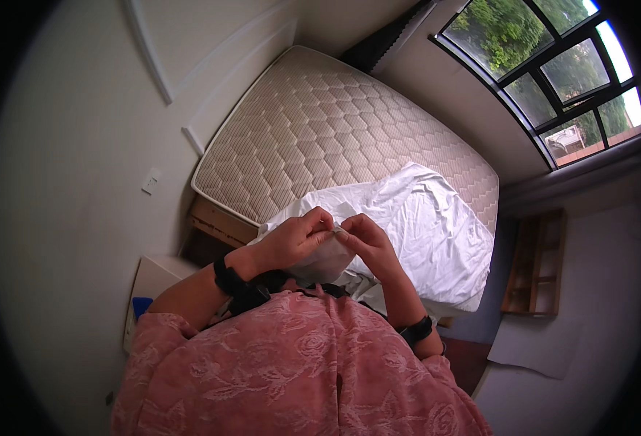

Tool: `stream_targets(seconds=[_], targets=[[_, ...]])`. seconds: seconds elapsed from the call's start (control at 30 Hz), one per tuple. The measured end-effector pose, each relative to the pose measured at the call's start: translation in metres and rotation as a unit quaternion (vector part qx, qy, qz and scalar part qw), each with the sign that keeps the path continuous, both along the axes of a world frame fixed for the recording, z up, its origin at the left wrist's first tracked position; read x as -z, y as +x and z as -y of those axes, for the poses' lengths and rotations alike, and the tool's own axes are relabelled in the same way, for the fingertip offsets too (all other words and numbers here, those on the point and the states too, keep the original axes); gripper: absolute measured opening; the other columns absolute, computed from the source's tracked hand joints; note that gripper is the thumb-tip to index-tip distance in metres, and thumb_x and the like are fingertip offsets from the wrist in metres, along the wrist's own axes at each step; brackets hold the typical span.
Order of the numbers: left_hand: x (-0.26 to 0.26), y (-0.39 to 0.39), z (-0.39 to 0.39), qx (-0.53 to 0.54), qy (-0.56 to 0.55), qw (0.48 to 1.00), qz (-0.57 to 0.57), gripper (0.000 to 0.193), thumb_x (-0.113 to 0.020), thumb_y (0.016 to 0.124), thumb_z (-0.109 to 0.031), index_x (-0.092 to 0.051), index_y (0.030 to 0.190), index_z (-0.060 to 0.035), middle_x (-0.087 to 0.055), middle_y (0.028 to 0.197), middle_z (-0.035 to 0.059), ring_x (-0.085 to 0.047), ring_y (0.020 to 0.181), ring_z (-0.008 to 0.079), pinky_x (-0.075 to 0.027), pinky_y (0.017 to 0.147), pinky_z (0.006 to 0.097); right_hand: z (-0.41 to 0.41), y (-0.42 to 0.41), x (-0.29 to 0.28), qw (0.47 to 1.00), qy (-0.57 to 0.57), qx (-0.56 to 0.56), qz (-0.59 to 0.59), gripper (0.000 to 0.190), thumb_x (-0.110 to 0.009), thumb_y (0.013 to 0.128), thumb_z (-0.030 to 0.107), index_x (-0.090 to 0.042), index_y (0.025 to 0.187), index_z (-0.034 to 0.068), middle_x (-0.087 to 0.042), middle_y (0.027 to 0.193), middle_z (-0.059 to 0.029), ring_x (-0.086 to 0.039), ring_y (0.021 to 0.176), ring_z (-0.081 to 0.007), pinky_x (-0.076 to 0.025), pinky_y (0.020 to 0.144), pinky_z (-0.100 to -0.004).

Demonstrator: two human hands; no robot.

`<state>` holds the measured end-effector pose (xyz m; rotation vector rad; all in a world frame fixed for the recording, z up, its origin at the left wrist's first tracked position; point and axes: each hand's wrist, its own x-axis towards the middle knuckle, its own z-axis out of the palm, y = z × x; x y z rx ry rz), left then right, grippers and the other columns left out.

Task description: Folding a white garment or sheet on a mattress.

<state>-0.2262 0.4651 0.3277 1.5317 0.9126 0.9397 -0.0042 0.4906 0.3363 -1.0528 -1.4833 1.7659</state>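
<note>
In front of my chest, my left hand [298, 235] and my right hand [368, 235] meet almost fingertip to fingertip. Both pinch a small gathered edge of white fabric between thumb and forefinger. Below the fingers hangs a thin, shaded piece of this cloth [323, 261]. It appears to belong to the white bed sheet [424, 234], though my hands hide where the two join. Wrinkled and loose, the sheet covers the near right part of a mattress [320, 131]. The quilted, striped beige top of the mattress lies bare beyond it.
Under the mattress is a wooden bed base [219, 222]. A pale wall with an outlet [151, 181] runs along the left, above a white cabinet [159, 272] bearing a blue object [141, 306]. At right stands a wooden shelf unit [535, 264], below a black-framed window [549, 71].
</note>
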Motion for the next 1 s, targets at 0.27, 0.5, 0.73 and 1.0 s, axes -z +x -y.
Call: stream_targets(seconds=[0.27, 0.5, 0.73, 1.0], targets=[[-0.005, 0.002, 0.000, -0.020, -0.010, 1.000, -0.012, 0.014, -0.054, 0.100, -0.013, -0.050, 0.108, -0.0015, -0.070, 0.097, 0.0177, -0.070, 0.098, 0.0272, -0.052, 0.082, 0.0349, 0.003, -0.002, 0.003, 0.998, 0.055, 0.029, 0.005, 0.013, -0.069, 0.094, 0.010, -0.058, 0.097, 0.005, -0.055, 0.086, 0.0040, -0.050, 0.076, -0.0027, -0.040, 0.065, -0.0198], [0.001, 0.004, -0.001, -0.030, 0.022, 0.998, -0.055, 0.017, -0.058, 0.098, -0.008, -0.047, 0.111, -0.0032, -0.070, 0.098, 0.0162, -0.071, 0.100, 0.0253, -0.052, 0.083, 0.0340, 0.004, -0.005, -0.003, 0.998, -0.019, 0.058, 0.015, 0.026, -0.069, 0.094, 0.014, -0.063, 0.116, 0.002, -0.055, 0.085, 0.0038, -0.051, 0.075, -0.0034, -0.041, 0.063, -0.0200], [-0.002, 0.008, 0.001, -0.064, -0.002, 0.997, -0.037, 0.022, -0.063, 0.096, -0.009, -0.046, 0.109, -0.0037, -0.069, 0.096, 0.0164, -0.071, 0.100, 0.0235, -0.053, 0.082, 0.0339, 0.012, -0.005, 0.014, 0.988, 0.101, 0.080, 0.091, 0.022, -0.068, 0.094, 0.016, -0.072, 0.112, 0.006, -0.059, 0.082, 0.0018, -0.055, 0.073, -0.0066, -0.043, 0.061, -0.0237], [0.006, 0.008, 0.007, -0.060, -0.065, 0.992, 0.090, 0.031, -0.067, 0.094, -0.017, -0.049, 0.115, -0.0042, -0.072, 0.096, 0.0147, -0.071, 0.094, 0.0218, -0.053, 0.080, 0.0315, 0.021, -0.015, -0.018, 0.932, 0.292, 0.112, 0.183, 0.011, -0.067, 0.089, 0.005, -0.071, 0.099, 0.001, -0.066, 0.089, -0.0099, -0.063, 0.073, -0.0180, -0.048, 0.064, -0.0279]])
